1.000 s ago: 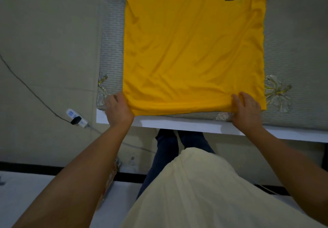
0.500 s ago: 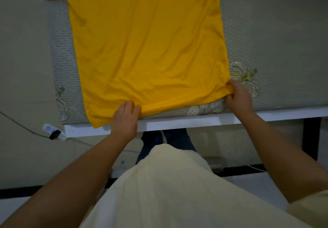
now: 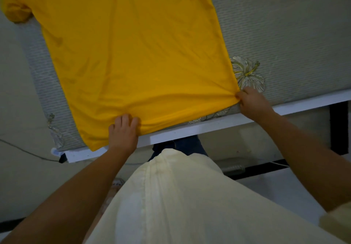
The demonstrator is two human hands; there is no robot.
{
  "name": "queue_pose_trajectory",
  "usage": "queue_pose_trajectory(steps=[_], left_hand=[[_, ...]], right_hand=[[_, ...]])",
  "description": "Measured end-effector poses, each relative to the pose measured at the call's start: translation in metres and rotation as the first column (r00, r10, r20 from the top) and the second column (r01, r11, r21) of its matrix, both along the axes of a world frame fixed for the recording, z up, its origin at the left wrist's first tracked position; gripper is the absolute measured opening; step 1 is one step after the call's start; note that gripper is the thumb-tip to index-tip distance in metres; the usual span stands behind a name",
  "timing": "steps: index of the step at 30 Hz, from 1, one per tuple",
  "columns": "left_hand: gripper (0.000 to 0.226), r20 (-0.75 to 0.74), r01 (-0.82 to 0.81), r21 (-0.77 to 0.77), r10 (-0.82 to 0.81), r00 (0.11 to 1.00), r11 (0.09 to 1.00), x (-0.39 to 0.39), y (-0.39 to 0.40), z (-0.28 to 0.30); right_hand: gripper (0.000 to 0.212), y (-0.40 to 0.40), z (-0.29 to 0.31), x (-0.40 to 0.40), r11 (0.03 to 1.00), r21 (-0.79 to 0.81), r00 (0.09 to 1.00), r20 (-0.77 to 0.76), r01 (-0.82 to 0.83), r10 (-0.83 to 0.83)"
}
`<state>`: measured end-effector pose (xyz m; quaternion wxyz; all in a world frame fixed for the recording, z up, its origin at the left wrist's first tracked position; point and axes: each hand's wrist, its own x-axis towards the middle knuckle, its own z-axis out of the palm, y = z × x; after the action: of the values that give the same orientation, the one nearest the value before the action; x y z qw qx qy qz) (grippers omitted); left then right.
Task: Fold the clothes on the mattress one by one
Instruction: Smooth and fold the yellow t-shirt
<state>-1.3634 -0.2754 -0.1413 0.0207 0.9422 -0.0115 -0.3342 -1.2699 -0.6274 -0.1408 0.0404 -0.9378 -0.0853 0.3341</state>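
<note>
Both hands shifted: L hand (image 3: 123, 131) & R hand (image 3: 250, 102) fingers pinch yellow shirt (image 3: 133, 54) hem, collar cut off.

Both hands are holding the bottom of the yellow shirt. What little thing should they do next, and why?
Probably lift the hem and carry it up toward the collar. The left hand grips the bottom edge of the yellow cotton T-shirt near its middle, and the right hand pinches the hem's right corner. The shirt lies spread flat and unfolded on the grey quilted mattress, so a first fold seems due.
</note>
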Motion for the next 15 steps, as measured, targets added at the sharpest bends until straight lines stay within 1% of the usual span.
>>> queue_pose_trajectory(steps=[2, 4, 5, 7, 9, 12, 14, 15], left_hand=[[0.048, -0.010, 0.126, 0.086, -0.126, 0.992, 0.988, 0.006, -0.002, -0.001], [0.043, -0.004, 0.240, 0.162, -0.243, 0.970, 0.957, 0.008, -0.006, 0.002], [0.042, -0.010, 0.269, 0.190, -0.273, 0.962, 0.944, 0.009, -0.008, 0.002], [0.047, -0.015, 0.285, 0.207, -0.289, 0.957, 0.936, 0.010, -0.010, 0.001], [0.054, 0.003, 0.282, 0.128, -0.285, 0.959, 0.951, 0.010, -0.007, 0.001], [0.050, 0.033, 0.302, -0.070, -0.300, 0.953, 0.951, 0.011, 0.001, 0.004], [0.051, 0.026, 0.331, -0.101, -0.330, 0.944, 0.938, 0.009, 0.004, 0.007], [0.050, 0.004, 0.344, -0.091, -0.345, 0.939, 0.935, 0.007, 0.004, 0.008]], right_hand=[[0.018, 0.005, -0.004, -0.009, 1.000, 0.021, 0.997, 0.078, -0.017, 0.016], [0.012, 0.006, -0.006, -0.015, 0.999, 0.038, 0.990, 0.142, -0.001, -0.004], [0.012, 0.006, -0.006, -0.015, 0.999, 0.035, 0.987, 0.162, -0.011, 0.005], [0.015, 0.005, -0.003, -0.012, 0.998, 0.033, 0.978, 0.204, -0.055, 0.047], [0.023, 0.005, 0.003, -0.007, 0.990, 0.053, 0.965, 0.235, -0.134, 0.118], [0.027, 0.003, 0.008, -0.006, 0.976, 0.049, 0.959, 0.204, -0.213, 0.199], [0.022, 0.003, 0.007, -0.004, 0.976, -0.036, 0.968, 0.124, -0.215, 0.218], [0.022, 0.005, 0.007, -0.002, 0.968, -0.129, 0.975, 0.033, -0.216, 0.222]])
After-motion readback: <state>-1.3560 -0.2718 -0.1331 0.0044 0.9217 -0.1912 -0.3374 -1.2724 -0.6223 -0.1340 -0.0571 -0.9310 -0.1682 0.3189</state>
